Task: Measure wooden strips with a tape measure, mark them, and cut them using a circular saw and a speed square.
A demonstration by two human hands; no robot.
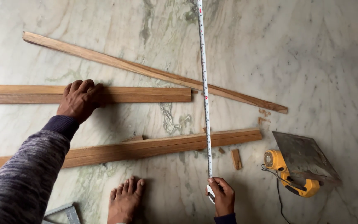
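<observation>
1. Marble floor, pale with green veining; the upper right is bare, the widest open room in view.
2. Left hand lies palm down on the middle wooden strip, fingers curled and close together over its upper edge. Sleeve is grey-purple knit.
3. That strip lies roughly level; its right end stops just short of the tape measure, and its left end runs out of frame.
4. Right hand at the bottom centre pinches the tape measure's near end, thumb and fingers closed on the case. Whether it rests on the floor, cannot tell.
5. The tape blade runs straight up from those fingers and leaves the top edge, crossing the lower strip and the thin angled strip.
6. The lower strip slopes slightly up to the right, its right end just past the tape.
7. The thin strip slants from upper left to right, ending well right of the tape.
8. Bare foot on the floor between the hands, just below the lower strip.
9. Small wood offcut right of the tape, near the right hand.
10. Yellow power saw with its metal base plate at the lower right, cord trailing down; it narrows the room there.
11. Grey metal piece at the bottom left edge, partly cut off.
</observation>
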